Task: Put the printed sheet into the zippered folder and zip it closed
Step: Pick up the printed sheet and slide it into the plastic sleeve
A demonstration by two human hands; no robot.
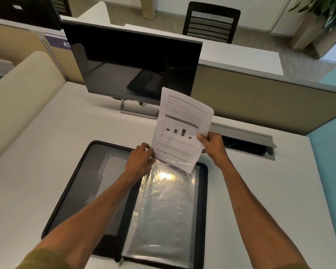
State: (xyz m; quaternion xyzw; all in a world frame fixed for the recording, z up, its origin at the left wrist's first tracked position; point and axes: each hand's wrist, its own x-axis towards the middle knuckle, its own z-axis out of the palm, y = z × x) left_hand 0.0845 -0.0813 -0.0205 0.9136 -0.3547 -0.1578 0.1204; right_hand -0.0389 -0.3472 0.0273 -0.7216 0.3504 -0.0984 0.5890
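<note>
The black zippered folder [81, 183] lies unzipped and spread flat on the white desk, with a clear plastic sleeve [163, 214] on its right half and its zipper pull [120, 262] at the near edge. The printed sheet [182, 125], showing a table and a small bar chart, stands tilted above the sleeve's far end, its lower corner just inside the plastic. My right hand [213, 146] grips the sheet's right edge. My left hand [141, 162] pinches the top edge of the sleeve beside the sheet's lower left corner.
A dark monitor [132, 63] on a stand sits behind the folder. A cable tray opening [248, 146] is set into the desk [260, 191] at the right. Beige partitions [260, 98] border the desk at the back and left. An office chair [211, 22] stands beyond.
</note>
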